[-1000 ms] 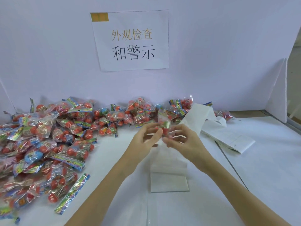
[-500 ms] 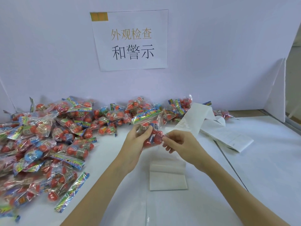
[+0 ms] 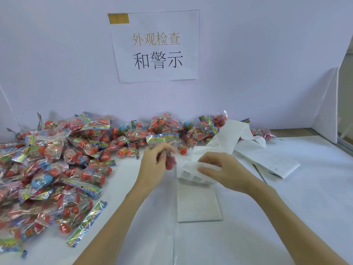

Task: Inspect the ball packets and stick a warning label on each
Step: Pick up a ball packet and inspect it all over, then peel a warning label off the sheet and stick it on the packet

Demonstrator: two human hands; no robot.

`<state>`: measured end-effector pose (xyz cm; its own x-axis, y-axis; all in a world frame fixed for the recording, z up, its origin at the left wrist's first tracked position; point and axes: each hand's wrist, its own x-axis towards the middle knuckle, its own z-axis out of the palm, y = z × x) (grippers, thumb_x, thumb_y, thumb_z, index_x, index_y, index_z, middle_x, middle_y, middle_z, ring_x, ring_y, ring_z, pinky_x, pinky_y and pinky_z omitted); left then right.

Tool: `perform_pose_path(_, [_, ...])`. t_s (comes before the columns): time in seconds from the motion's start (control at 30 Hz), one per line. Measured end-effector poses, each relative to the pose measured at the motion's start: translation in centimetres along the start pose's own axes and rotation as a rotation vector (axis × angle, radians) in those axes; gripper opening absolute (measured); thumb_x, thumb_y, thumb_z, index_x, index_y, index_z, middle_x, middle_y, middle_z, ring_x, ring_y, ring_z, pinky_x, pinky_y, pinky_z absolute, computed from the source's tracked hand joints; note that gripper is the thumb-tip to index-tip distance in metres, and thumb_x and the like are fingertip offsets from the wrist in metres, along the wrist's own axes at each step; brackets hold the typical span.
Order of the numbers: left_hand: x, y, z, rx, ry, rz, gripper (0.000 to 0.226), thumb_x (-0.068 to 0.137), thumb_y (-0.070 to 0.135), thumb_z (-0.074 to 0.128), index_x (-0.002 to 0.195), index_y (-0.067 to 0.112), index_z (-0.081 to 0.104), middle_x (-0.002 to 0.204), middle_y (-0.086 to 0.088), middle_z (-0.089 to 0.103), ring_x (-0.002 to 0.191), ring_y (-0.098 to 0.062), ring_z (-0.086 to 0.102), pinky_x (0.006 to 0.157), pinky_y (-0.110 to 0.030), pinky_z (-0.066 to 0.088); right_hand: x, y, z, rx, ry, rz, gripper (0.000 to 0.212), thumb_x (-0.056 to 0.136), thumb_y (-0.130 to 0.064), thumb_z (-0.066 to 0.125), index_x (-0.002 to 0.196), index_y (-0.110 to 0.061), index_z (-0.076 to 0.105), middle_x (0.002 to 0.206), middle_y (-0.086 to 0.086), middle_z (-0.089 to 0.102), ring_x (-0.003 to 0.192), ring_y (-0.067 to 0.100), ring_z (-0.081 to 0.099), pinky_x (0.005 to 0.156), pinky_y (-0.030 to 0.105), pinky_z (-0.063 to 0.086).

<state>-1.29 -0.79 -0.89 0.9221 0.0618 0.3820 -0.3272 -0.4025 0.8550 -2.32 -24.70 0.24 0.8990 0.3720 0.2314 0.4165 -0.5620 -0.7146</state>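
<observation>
My left hand [image 3: 154,165] grips one ball packet [image 3: 164,140], clear plastic with red balls and a colourful header strip, held upright above the table's middle. My right hand [image 3: 219,167] pinches the white label strip [image 3: 193,169], lifting a fold of it off the sheet lying flat below. That strip runs back and up to the right as a long white band [image 3: 229,136]. A large heap of ball packets [image 3: 53,161] covers the table's left side and the back edge along the wall.
A white paper sign [image 3: 155,46] with printed characters hangs on the back wall. More folded label sheets [image 3: 271,161] lie to the right. A white partition [image 3: 326,104] stands at the far right. The table [image 3: 305,197] is white.
My right hand let go of the packet, dropped down to the right and took hold of the label strip. My left hand keeps the packet, now turned with its header strip on top.
</observation>
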Motion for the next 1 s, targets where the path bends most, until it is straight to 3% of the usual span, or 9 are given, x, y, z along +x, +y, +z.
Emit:
perform_pose_path(0.07, [-0.4, 0.5, 0.7, -0.047, -0.053, -0.027, 0.032, 0.106, -0.002, 0.050, 0.097, 0.014, 0.077, 0.117, -0.020, 0.054, 0.089, -0.015, 0.070, 0.081, -0.034, 0.060, 0.2, 0.2, -0.1, -0.043, 0.055, -0.022, 0.010, 0.100, -0.023, 0.069, 0.098, -0.031, 0.073, 0.098, -0.021, 0.072, 0.097, -0.004, 0.062, 0.082, 0.008, 0.042])
perform_pose_path(0.23, [-1.3, 0.9, 1.7, -0.078, -0.244, -0.015, 0.011, 0.097, 0.028, 0.072, 0.105, 0.034, 0.075, 0.119, 0.005, 0.050, 0.096, 0.005, 0.057, 0.084, -0.013, 0.048, 0.4, 0.2, 0.0, -0.029, 0.130, -0.044, 0.014, 0.101, -0.022, 0.068, 0.110, -0.026, 0.078, 0.102, -0.014, 0.076, 0.101, 0.000, 0.064, 0.086, 0.009, 0.043])
perform_pose_path(0.33, [-1.2, 0.6, 1.9, -0.018, -0.178, 0.010, 0.008, 0.093, 0.025, 0.077, 0.097, 0.031, 0.073, 0.113, 0.004, 0.052, 0.090, 0.005, 0.058, 0.081, -0.008, 0.046, 0.3, 0.0, 0.2, 0.018, 0.200, -0.028, 0.019, 0.099, -0.026, 0.069, 0.118, -0.032, 0.071, 0.096, -0.014, 0.073, 0.097, 0.000, 0.065, 0.085, 0.011, 0.044])
perform_pose_path(0.47, [-0.7, -0.1, 1.6, 0.034, -0.066, -0.002, 0.007, 0.098, 0.026, 0.071, 0.092, 0.025, 0.074, 0.099, 0.003, 0.064, 0.100, 0.002, 0.048, 0.076, -0.004, 0.039, 0.2, 0.1, 0.1, 0.004, 0.169, -0.041, 0.047, 0.091, -0.036, 0.078, 0.132, -0.037, 0.056, 0.119, -0.025, 0.063, 0.110, -0.005, 0.057, 0.090, 0.009, 0.043])
perform_pose_path(0.57, [-0.4, -0.2, 1.6, -0.043, -0.035, -0.061, 0.016, 0.101, 0.024, 0.067, 0.089, 0.017, 0.074, 0.102, -0.009, 0.065, 0.108, -0.008, 0.047, 0.065, -0.010, 0.050, 0.2, 0.4, 0.2, 0.056, 0.159, -0.018, 0.062, 0.089, -0.021, 0.082, 0.139, -0.038, 0.049, 0.109, -0.018, 0.069, 0.102, 0.002, 0.064, 0.088, 0.022, 0.053])
perform_pose_path(0.67, [-0.4, -0.1, 1.5, -0.032, -0.029, -0.049, 0.017, 0.101, 0.026, 0.066, 0.090, 0.015, 0.074, 0.108, -0.020, 0.061, 0.102, -0.005, 0.049, 0.063, -0.014, 0.053, 0.4, 0.7, 0.3, 0.159, 0.226, 0.019, 0.054, 0.091, -0.012, 0.078, 0.131, -0.038, 0.053, 0.094, -0.011, 0.078, 0.094, 0.012, 0.072, 0.088, 0.036, 0.058])
perform_pose_path(0.8, [-0.8, 0.4, 1.3, -0.007, -0.095, 0.037, 0.028, 0.085, 0.028, 0.085, 0.110, 0.029, 0.071, 0.123, 0.002, 0.044, 0.094, -0.009, 0.056, 0.087, -0.017, 0.052, 0.6, 1.0, 0.0, 0.165, 0.263, 0.031, 0.030, 0.092, -0.016, 0.078, 0.113, -0.032, 0.061, 0.089, -0.012, 0.080, 0.087, 0.008, 0.074, 0.089, 0.033, 0.057])
perform_pose_path(0.93, [-1.0, 0.4, 1.3, 0.044, -0.105, 0.088, 0.016, 0.086, 0.027, 0.084, 0.097, 0.028, 0.073, 0.122, -0.001, 0.048, 0.097, 0.001, 0.055, 0.086, -0.022, 0.052, 0.8, 1.3, 0.2, 0.146, 0.255, 0.040, 0.004, 0.096, -0.019, 0.075, 0.096, -0.019, 0.072, 0.091, -0.008, 0.080, 0.087, 0.006, 0.075, 0.090, 0.036, 0.060])
perform_pose_path(1.0, [-0.9, 0.1, 1.1, 0.095, -0.094, 0.112, 0.012, 0.088, 0.030, 0.081, 0.093, 0.020, 0.075, 0.117, -0.002, 0.052, 0.097, 0.002, 0.054, 0.084, -0.023, 0.051, 0.7, 1.1, 0.2, 0.174, 0.231, 0.014, 0.011, 0.095, -0.018, 0.076, 0.104, -0.022, 0.071, 0.095, -0.009, 0.079, 0.090, 0.004, 0.074, 0.091, 0.031, 0.059])
